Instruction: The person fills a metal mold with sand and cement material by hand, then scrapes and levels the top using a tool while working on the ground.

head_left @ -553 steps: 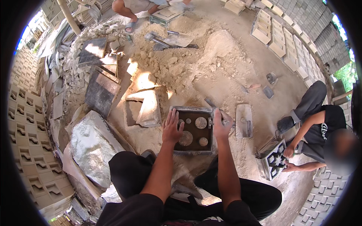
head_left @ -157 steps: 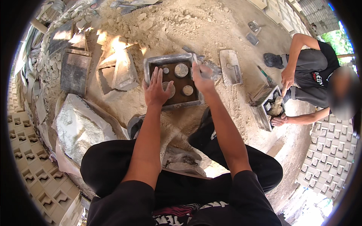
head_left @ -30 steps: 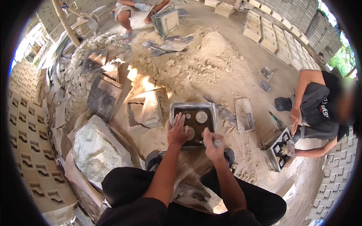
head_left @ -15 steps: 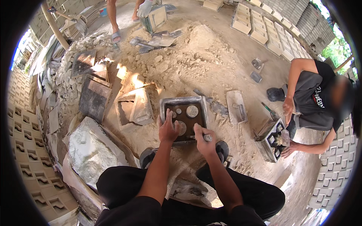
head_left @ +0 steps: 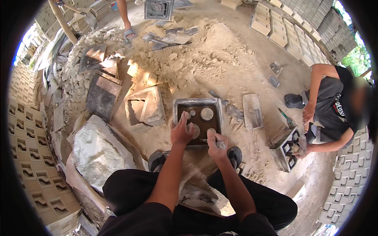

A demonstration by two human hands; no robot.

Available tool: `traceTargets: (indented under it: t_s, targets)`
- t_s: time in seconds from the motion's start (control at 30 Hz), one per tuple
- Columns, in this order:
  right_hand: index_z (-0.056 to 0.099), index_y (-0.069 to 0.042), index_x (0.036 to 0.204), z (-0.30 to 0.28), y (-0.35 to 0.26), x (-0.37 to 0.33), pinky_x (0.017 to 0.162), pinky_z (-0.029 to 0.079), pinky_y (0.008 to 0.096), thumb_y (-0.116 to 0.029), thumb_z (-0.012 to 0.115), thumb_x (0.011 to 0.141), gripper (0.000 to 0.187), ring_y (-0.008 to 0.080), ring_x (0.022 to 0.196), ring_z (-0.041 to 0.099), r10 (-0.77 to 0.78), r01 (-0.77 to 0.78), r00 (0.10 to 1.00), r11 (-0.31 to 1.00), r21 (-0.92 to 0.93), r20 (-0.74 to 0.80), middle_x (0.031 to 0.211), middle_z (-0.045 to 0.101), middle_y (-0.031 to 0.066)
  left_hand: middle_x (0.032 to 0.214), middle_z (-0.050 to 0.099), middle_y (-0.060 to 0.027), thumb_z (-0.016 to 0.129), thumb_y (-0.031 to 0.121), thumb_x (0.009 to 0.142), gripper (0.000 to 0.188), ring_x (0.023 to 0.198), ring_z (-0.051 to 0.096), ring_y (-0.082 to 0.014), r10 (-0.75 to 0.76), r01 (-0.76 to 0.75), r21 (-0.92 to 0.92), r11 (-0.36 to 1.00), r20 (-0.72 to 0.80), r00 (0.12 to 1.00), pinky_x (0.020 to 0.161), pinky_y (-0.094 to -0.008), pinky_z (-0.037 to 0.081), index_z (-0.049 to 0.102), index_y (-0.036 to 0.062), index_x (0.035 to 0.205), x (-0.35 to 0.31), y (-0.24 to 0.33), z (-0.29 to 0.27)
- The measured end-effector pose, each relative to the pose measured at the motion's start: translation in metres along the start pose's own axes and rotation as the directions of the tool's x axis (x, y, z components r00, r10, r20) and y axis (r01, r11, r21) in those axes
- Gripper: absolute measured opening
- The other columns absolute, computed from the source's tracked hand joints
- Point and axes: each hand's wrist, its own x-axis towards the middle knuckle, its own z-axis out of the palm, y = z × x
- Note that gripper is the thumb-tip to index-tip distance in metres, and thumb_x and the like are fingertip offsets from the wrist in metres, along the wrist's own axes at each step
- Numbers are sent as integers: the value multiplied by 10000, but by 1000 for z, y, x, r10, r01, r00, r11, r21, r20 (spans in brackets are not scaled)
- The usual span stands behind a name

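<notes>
A square grey casting frame (head_left: 198,101) lies in front of me, with a brown surface inside and several pale round discs of different sizes. One large disc (head_left: 206,114) shows in its upper right. My left hand (head_left: 181,131) reaches over the frame's left side, fingers spread beside the small discs and partly covering another large disc (head_left: 194,131). At the near right edge, my right hand (head_left: 217,144) is closed around a small hand tool (head_left: 221,145). Its blunt grey end sticks out of the fist; fingers hide most of the rest.
A co-worker (head_left: 332,106) on the right handles a mould with dark openings (head_left: 286,154). Another person's leg (head_left: 123,15) stands far left near a square mould (head_left: 158,9). Around me lie a float (head_left: 252,112), broken box (head_left: 151,105), white powder sack (head_left: 98,143) and sand heap (head_left: 220,37).
The view has shifted slightly. My left hand has lowered its fingers over the discs, and my right hand still grips the tool. At the back, the mould is tipped, showing its square face.
</notes>
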Motion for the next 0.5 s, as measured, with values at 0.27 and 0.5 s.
traceTargets:
  t_s: [0.27, 0.5]
  targets:
    - [404, -10, 601, -6, -5, -15, 468, 227, 280, -123, 571, 966, 417, 29, 559, 291, -20, 23, 994, 999, -24, 111, 548, 334, -54, 1495, 411, -34, 491, 349, 900, 585, 1273, 500, -230, -34, 32, 30, 999, 42, 999, 1126, -529, 230, 386, 146, 1439, 0, -1, 0]
    - [424, -18, 610, -11, -19, -7, 471, 222, 274, -129, 558, 972, 402, 24, 564, 281, 73, -73, 997, 994, 82, 3, 565, 330, -70, 1487, 422, -45, 496, 338, 897, 577, 1251, 517, -237, -32, 32, -4, 999, 48, 998, 1102, -516, 260, 398, 139, 1430, -3, 1, -3]
